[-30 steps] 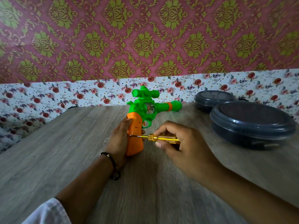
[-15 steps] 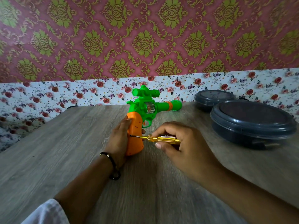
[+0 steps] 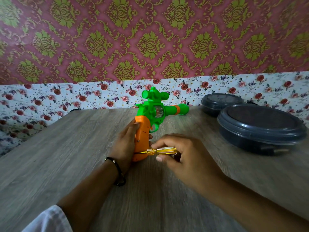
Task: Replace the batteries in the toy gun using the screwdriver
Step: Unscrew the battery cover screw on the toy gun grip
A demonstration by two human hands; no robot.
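A green toy gun point(image 3: 156, 113) with an orange grip point(image 3: 142, 139) stands upright on the wooden table point(image 3: 66, 156), barrel pointing right. My left hand point(image 3: 124, 144) is wrapped around the back of the grip and holds it steady. My right hand point(image 3: 182, 156) pinches a yellow-handled screwdriver point(image 3: 160, 151), held level with its shaft pointing left. The tip touches the lower part of the grip, just above its base. A small dark screw hole shows higher on the grip's side.
Two dark grey round lidded containers sit at the right: a large one point(image 3: 260, 128) near my right hand and a smaller one point(image 3: 220, 102) behind it by the floral wall. A bead bracelet point(image 3: 117, 171) is on my left wrist.
The screwdriver has dropped from the middle of the orange grip to its lower part, and my right hand went down with it. My left hand and the gun stayed put.
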